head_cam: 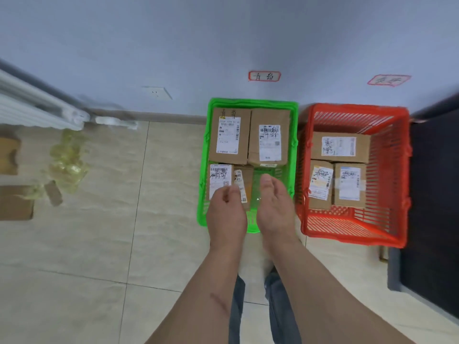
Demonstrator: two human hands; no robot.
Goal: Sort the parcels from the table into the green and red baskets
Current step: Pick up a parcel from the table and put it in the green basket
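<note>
A green basket (250,103) stands on the floor by the wall with several labelled cardboard parcels in it; two large ones (229,135) fill the far half and two smaller ones (244,175) sit near left. A red basket (357,112) to its right holds three parcels (340,146). My left hand (227,212) hovers over the green basket's near left with fingers loosely curled, holding nothing. My right hand (274,207) is beside it, palm turned inward, fingers relaxed and empty, above the basket's bare near-right corner.
Two red-framed paper labels (264,76) hang on the wall above the baskets. A dark piece of furniture (432,207) stands right of the red basket. Cardboard pieces (15,202) and yellowish plastic wrap (67,160) lie on the tiled floor at left, under a radiator (32,105).
</note>
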